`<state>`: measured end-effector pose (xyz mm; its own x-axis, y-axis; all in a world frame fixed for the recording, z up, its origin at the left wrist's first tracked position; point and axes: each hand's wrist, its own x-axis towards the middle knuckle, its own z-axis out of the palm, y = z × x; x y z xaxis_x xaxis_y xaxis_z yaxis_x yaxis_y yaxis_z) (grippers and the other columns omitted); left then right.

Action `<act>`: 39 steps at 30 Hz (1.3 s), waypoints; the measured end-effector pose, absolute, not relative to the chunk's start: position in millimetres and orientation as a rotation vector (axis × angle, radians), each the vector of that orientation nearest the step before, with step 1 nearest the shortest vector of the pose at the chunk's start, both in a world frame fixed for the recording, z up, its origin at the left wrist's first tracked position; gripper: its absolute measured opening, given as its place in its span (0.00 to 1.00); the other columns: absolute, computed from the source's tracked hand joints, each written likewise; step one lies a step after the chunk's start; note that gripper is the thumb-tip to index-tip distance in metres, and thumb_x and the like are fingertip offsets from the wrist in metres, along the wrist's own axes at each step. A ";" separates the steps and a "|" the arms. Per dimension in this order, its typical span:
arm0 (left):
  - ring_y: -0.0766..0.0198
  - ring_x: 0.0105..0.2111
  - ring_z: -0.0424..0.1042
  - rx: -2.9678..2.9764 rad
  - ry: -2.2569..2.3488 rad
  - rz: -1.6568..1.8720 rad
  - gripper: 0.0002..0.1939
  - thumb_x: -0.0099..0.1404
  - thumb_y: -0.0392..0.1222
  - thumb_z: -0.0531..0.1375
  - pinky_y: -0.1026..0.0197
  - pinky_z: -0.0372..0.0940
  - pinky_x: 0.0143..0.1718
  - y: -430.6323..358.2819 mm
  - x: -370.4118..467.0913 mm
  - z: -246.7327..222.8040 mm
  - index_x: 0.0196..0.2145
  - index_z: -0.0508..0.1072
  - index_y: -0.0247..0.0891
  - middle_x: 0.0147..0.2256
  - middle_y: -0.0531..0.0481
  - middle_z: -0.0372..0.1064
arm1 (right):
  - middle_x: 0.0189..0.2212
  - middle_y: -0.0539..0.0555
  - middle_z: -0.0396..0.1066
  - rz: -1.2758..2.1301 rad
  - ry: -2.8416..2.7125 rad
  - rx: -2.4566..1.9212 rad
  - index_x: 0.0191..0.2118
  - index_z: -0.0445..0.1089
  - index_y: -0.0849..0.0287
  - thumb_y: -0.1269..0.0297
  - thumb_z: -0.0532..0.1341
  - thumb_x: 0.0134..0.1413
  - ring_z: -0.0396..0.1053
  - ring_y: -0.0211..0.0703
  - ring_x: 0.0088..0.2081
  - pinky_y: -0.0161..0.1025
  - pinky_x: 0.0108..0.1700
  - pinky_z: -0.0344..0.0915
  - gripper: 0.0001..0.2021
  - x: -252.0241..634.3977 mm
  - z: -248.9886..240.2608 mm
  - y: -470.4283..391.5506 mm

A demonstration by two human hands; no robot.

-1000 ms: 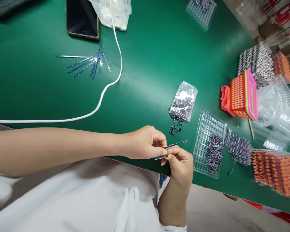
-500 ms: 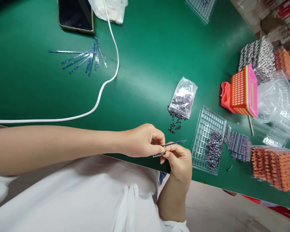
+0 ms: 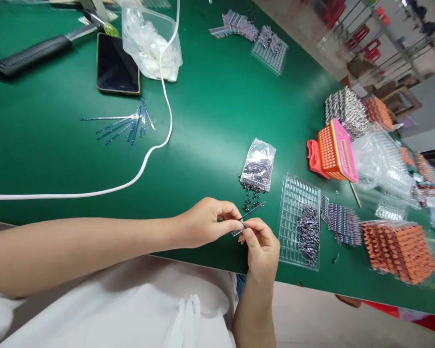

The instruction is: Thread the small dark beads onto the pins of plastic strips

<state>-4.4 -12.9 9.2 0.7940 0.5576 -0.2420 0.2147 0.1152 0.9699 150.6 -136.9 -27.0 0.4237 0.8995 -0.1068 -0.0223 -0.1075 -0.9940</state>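
Observation:
Near the table's front edge, my left hand [image 3: 210, 223] and my right hand [image 3: 264, 249] meet, their fingertips pinched together. Between them is a thin dark blue notched strip [image 3: 253, 210], its free end pointing up to the right. A short piece of similar strip shows below the fingertips; whether it is joined to the first is hidden. Just beyond the fingers lie small dark beads [image 3: 252, 199], spilling from a clear plastic bag [image 3: 259, 164]. To the right of my right hand, a clear compartment tray [image 3: 290, 220] carries a heap of small dark, purplish pieces [image 3: 309, 234].
More blue strips [image 3: 132, 126] lie fanned out at left, near a phone [image 3: 116, 67], a hammer [image 3: 39, 53] and a clear tub [image 3: 150, 48]. A white cable [image 3: 145, 162] crosses the table. At right stand an orange-pink basket [image 3: 335, 152] and stacked trays of orange pieces [image 3: 398, 251].
The view has shifted, bringing the hammer and more of the far table into sight. My hands still pinch the strip together, which now tilts more steeply.

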 end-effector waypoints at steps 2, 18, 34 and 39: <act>0.65 0.31 0.73 1.483 0.630 0.284 0.09 0.64 0.43 0.60 0.65 0.63 0.34 -13.0 -5.5 6.6 0.35 0.78 0.35 0.31 0.51 0.78 | 0.33 0.49 0.69 0.921 -0.848 -1.489 0.37 0.75 0.55 0.62 0.66 0.57 0.67 0.34 0.27 0.34 0.29 0.65 0.04 150.4 -27.3 -137.9; 0.63 0.31 0.69 1.776 0.638 0.204 0.15 0.68 0.49 0.56 0.65 0.61 0.34 -10.4 -4.6 -1.4 0.32 0.77 0.40 0.29 0.53 0.75 | 0.31 0.49 0.68 0.938 -0.866 -1.466 0.34 0.74 0.56 0.57 0.64 0.57 0.66 0.34 0.27 0.34 0.30 0.65 0.08 146.6 -20.3 -132.7; 0.61 0.34 0.72 1.693 0.632 0.184 0.14 0.67 0.51 0.57 0.64 0.63 0.36 -1.8 -5.4 6.3 0.32 0.75 0.39 0.31 0.51 0.77 | 0.33 0.51 0.72 0.415 -1.174 -1.950 0.38 0.74 0.55 0.59 0.58 0.62 0.70 0.39 0.34 0.36 0.37 0.65 0.09 214.2 5.8 -161.9; 0.60 0.34 0.73 1.612 0.714 0.228 0.14 0.65 0.52 0.59 0.62 0.64 0.37 -0.5 -4.0 5.4 0.33 0.75 0.38 0.31 0.51 0.77 | 0.36 0.57 0.74 -0.248 -1.317 -2.288 0.39 0.74 0.59 0.53 0.55 0.63 0.70 0.45 0.37 0.42 0.42 0.67 0.17 322.2 5.1 -164.7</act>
